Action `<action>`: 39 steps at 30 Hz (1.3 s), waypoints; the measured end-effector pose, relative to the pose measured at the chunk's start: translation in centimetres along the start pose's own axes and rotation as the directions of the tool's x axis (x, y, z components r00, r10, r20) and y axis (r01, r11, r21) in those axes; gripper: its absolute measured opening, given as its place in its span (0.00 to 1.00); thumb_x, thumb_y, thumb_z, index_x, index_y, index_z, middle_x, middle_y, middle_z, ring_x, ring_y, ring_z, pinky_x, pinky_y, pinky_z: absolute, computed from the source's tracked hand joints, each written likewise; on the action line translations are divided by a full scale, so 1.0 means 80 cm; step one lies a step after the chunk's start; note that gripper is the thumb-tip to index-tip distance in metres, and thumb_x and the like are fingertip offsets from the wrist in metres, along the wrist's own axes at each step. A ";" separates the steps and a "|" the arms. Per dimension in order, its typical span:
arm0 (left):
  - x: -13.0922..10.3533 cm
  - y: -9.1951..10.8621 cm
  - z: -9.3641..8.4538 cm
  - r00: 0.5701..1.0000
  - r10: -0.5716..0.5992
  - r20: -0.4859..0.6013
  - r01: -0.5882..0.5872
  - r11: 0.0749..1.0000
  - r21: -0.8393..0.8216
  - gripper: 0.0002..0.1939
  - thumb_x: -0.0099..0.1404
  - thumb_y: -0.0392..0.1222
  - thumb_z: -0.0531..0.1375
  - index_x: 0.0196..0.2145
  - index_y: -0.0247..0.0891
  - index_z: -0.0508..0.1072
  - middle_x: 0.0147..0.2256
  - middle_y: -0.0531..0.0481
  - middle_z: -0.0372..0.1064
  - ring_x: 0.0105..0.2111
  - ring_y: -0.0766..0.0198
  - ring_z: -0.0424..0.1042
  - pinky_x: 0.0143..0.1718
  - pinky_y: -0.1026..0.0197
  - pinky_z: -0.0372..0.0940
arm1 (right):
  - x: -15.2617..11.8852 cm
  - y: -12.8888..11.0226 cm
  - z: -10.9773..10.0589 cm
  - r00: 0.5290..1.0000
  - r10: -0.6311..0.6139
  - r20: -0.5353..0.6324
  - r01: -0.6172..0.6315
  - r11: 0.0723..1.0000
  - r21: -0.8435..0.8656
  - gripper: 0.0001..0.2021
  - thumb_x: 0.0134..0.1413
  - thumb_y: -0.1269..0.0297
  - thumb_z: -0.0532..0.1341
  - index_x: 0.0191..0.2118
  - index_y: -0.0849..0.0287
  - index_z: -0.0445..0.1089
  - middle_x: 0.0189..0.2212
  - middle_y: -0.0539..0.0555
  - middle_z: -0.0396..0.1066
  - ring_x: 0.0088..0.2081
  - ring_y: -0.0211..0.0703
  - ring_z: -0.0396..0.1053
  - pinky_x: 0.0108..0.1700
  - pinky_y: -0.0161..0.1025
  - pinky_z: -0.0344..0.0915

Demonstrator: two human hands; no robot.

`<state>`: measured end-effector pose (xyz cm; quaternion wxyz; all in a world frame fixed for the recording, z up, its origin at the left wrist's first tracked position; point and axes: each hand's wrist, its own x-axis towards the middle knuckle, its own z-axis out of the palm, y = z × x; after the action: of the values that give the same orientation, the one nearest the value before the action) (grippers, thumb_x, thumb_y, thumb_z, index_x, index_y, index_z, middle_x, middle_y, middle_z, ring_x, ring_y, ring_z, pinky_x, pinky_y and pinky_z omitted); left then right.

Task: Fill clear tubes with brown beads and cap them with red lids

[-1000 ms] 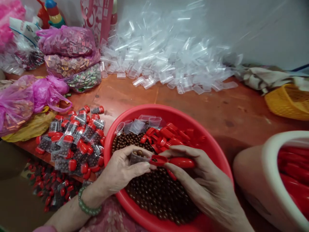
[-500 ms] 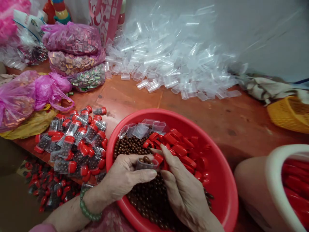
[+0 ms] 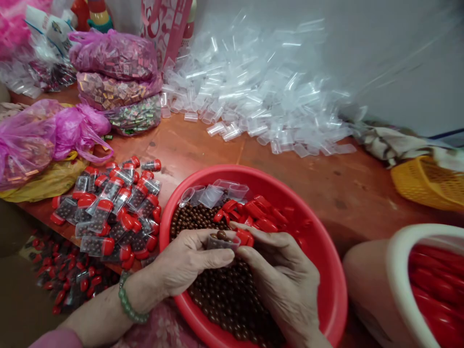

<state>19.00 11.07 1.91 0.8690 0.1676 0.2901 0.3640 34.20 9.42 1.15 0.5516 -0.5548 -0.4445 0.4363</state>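
Observation:
My left hand (image 3: 188, 263), with a green bead bracelet at its wrist, holds a clear plastic container (image 3: 222, 243) whose open end shows brown balls. Close beside that opening, my right hand (image 3: 282, 270) pinches a red cap (image 3: 245, 237) between thumb and fingers. Both hands are over a big red basin (image 3: 335, 290). Inside the basin are many brown balls (image 3: 232, 299), a heap of red caps (image 3: 264, 212) at the back right and several clear containers (image 3: 212, 195) at the back left.
Filled, red-capped containers (image 3: 116, 208) are piled left of the basin, with more lower down. Clear containers (image 3: 253, 96) are heaped by the wall. Pink bags (image 3: 116, 55) stand back left, a yellow basket (image 3: 427, 183) and a white tub (image 3: 395, 270) at right.
My right hand's fingers have closed on a red cap and turned it beside the container's opening. My left hand has hardly moved. The view has shifted slightly.

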 end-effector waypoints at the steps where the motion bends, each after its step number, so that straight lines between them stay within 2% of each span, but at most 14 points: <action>1: 0.000 0.001 0.000 1.000 -0.008 -0.003 0.008 1.000 -0.010 0.21 0.48 0.44 0.73 0.41 0.36 0.80 0.35 0.49 0.75 0.36 0.69 0.69 0.49 0.61 0.61 | 0.001 0.002 0.000 1.000 0.016 -0.011 -0.015 1.000 0.016 0.11 0.41 0.68 0.72 0.34 0.53 0.75 0.37 0.53 0.80 0.40 0.47 0.78 0.42 0.40 0.75; 4: -0.001 0.002 0.001 1.000 -0.021 -0.014 0.020 0.998 -0.059 0.21 0.47 0.42 0.73 0.40 0.37 0.80 0.36 0.49 0.75 0.37 0.68 0.70 0.46 0.62 0.64 | 0.003 0.006 0.002 0.993 0.114 -0.031 -0.110 0.990 0.088 0.12 0.40 0.67 0.72 0.36 0.53 0.77 0.38 0.54 0.80 0.40 0.47 0.78 0.42 0.41 0.75; 9: -0.002 0.001 -0.001 1.000 -0.023 -0.017 0.023 0.999 -0.033 0.23 0.50 0.40 0.72 0.45 0.40 0.78 0.40 0.46 0.75 0.37 0.65 0.73 0.39 0.62 0.68 | 0.005 -0.003 0.013 0.961 0.265 0.084 -0.277 0.927 0.253 0.10 0.44 0.64 0.71 0.37 0.50 0.78 0.33 0.52 0.80 0.31 0.43 0.78 0.33 0.37 0.76; 13: -0.001 0.000 -0.003 0.999 -0.033 -0.034 0.033 0.999 0.010 0.25 0.51 0.42 0.71 0.47 0.40 0.77 0.42 0.44 0.75 0.35 0.64 0.75 0.38 0.62 0.68 | 0.009 -0.008 0.021 0.958 0.274 0.086 -0.287 0.918 0.274 0.08 0.47 0.63 0.69 0.37 0.51 0.78 0.34 0.53 0.80 0.30 0.43 0.78 0.31 0.38 0.76; 17: -0.001 0.001 -0.003 0.999 -0.029 -0.020 0.030 0.999 0.043 0.25 0.51 0.43 0.71 0.48 0.42 0.76 0.49 0.44 0.73 0.39 0.63 0.76 0.40 0.63 0.67 | 0.023 -0.013 0.014 0.964 0.234 0.122 -0.254 0.949 0.187 0.10 0.50 0.62 0.67 0.41 0.50 0.77 0.34 0.53 0.80 0.32 0.43 0.78 0.34 0.39 0.76; 21: 0.000 0.000 -0.003 0.999 -0.026 -0.030 0.026 0.999 0.023 0.22 0.51 0.43 0.71 0.44 0.38 0.77 0.48 0.44 0.72 0.38 0.64 0.76 0.38 0.64 0.68 | 0.039 -0.029 -0.005 0.985 0.131 0.111 -0.121 0.989 -0.091 0.11 0.53 0.61 0.66 0.44 0.51 0.76 0.41 0.53 0.78 0.41 0.42 0.77 0.41 0.36 0.74; 23: 0.001 -0.002 -0.005 0.999 -0.031 -0.010 0.031 0.999 0.024 0.21 0.52 0.45 0.71 0.43 0.35 0.77 0.43 0.44 0.74 0.35 0.65 0.76 0.37 0.64 0.68 | 0.042 -0.040 -0.012 0.985 0.035 0.170 0.004 0.975 -0.223 0.12 0.54 0.61 0.65 0.45 0.50 0.75 0.43 0.52 0.77 0.44 0.43 0.75 0.43 0.36 0.73; 25: 0.002 -0.004 -0.008 0.998 -0.045 0.040 0.044 0.998 0.035 0.20 0.53 0.45 0.70 0.42 0.34 0.76 0.39 0.44 0.75 0.34 0.66 0.76 0.35 0.65 0.68 | 0.043 -0.049 -0.015 0.959 -0.078 0.271 0.155 0.948 -0.277 0.11 0.54 0.64 0.64 0.45 0.49 0.75 0.41 0.51 0.78 0.41 0.42 0.76 0.40 0.34 0.74; 27: 0.003 -0.005 -0.010 0.996 -0.056 0.071 0.053 0.997 0.049 0.20 0.54 0.47 0.69 0.42 0.34 0.75 0.36 0.45 0.75 0.32 0.67 0.75 0.33 0.67 0.68 | 0.046 -0.055 -0.014 0.903 -0.168 0.396 0.300 0.905 -0.301 0.11 0.54 0.67 0.64 0.43 0.48 0.75 0.38 0.50 0.78 0.37 0.41 0.77 0.36 0.33 0.74; 30: 0.002 -0.005 -0.011 0.993 -0.092 0.080 0.088 0.995 0.053 0.21 0.52 0.50 0.70 0.39 0.33 0.75 0.33 0.46 0.75 0.29 0.68 0.74 0.30 0.69 0.68 | 0.054 -0.059 -0.013 0.768 -0.237 0.595 0.474 0.835 -0.279 0.12 0.53 0.70 0.65 0.43 0.48 0.76 0.36 0.50 0.79 0.37 0.44 0.77 0.37 0.37 0.74; 32: 0.001 -0.004 -0.011 0.988 -0.126 0.094 0.123 0.992 0.040 0.21 0.51 0.52 0.70 0.36 0.32 0.75 0.32 0.47 0.74 0.28 0.69 0.74 0.28 0.69 0.68 | 0.060 -0.059 -0.018 0.700 -0.266 0.663 0.535 0.810 -0.239 0.16 0.52 0.73 0.64 0.45 0.47 0.75 0.37 0.50 0.78 0.39 0.46 0.77 0.40 0.39 0.75; 33: 0.001 -0.004 -0.011 0.985 -0.141 0.102 0.138 0.990 0.036 0.21 0.51 0.53 0.70 0.34 0.32 0.75 0.31 0.47 0.74 0.27 0.69 0.73 0.28 0.69 0.67 | 0.062 -0.059 -0.022 0.685 -0.277 0.674 0.552 0.800 -0.233 0.18 0.52 0.74 0.64 0.46 0.46 0.75 0.39 0.50 0.78 0.40 0.46 0.77 0.40 0.40 0.75; 35: 0.001 -0.004 -0.011 0.982 -0.154 0.109 0.152 0.988 0.031 0.20 0.53 0.53 0.69 0.33 0.32 0.74 0.30 0.48 0.73 0.26 0.70 0.73 0.28 0.69 0.67 | 0.066 -0.059 -0.030 0.687 -0.297 0.663 0.577 0.777 -0.251 0.20 0.52 0.75 0.63 0.47 0.44 0.74 0.40 0.49 0.78 0.41 0.46 0.77 0.40 0.40 0.75; 39: 0.002 -0.006 -0.014 0.977 -0.157 0.141 0.156 0.988 0.016 0.21 0.54 0.50 0.68 0.40 0.34 0.73 0.31 0.47 0.74 0.26 0.69 0.73 0.28 0.68 0.67 | 0.068 -0.061 -0.040 0.718 -0.321 0.617 0.609 0.719 -0.335 0.15 0.53 0.72 0.63 0.44 0.44 0.76 0.39 0.49 0.79 0.39 0.47 0.77 0.40 0.43 0.75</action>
<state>18.64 10.96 0.73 0.9130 0.1720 0.2407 0.2810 38.50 13.95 6.09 0.3355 -0.4065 -0.8050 0.2724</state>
